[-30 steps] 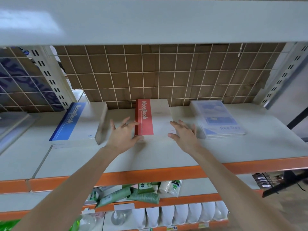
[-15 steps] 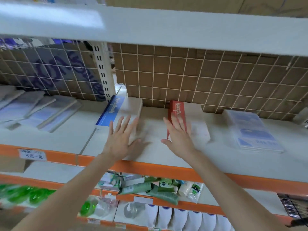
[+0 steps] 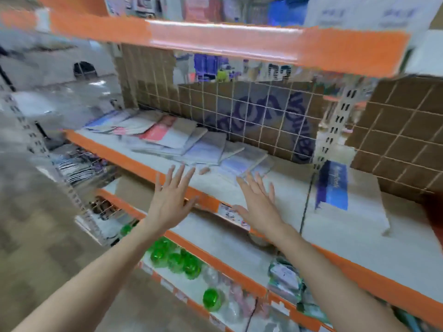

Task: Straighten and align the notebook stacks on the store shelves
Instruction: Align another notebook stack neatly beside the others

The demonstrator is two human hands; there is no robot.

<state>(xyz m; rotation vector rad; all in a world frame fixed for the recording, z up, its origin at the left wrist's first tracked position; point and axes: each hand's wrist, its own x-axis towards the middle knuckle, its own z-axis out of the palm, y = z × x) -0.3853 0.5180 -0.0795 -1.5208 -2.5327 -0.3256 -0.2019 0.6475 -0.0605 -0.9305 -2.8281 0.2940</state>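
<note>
Head view, heavily motion-blurred. I take the white shelf board with the orange front rail (image 3: pixel 211 188) as my landmark.

My left hand (image 3: pixel 170 200) hangs in front of the rail, fingers straight and spread, holding nothing; its fingertips reach up over the front edge of the board. My right hand (image 3: pixel 260 204) is beside it, to the right, also with fingers straight and fanned, gripping nothing. Its fingertips lie just short of the nearest notebook; I cannot tell whether they touch it.

The task's thing, a loose fan of thin pale-blue, white and pink notebooks (image 3: pixel 182 140), lies on the board toward its back and left, overlapping and skewed at different angles, not squared up. The fan runs from the far left end down to just above my right hand.

To the right on the same shelf level, past a seam in the board, sits a thick white notebook stack with a blue spine strip (image 3: pixel 345 200), well apart from the fan.

Behind the board stands a white wire grid backing over brown cardboard (image 3: pixel 251 111). A white slotted metal upright (image 3: pixel 335 130) rises between the fan and the blue-striped stack.

Below the board, a lower shelf holds clear bottles with green contents (image 3: pixel 177 257).
</note>
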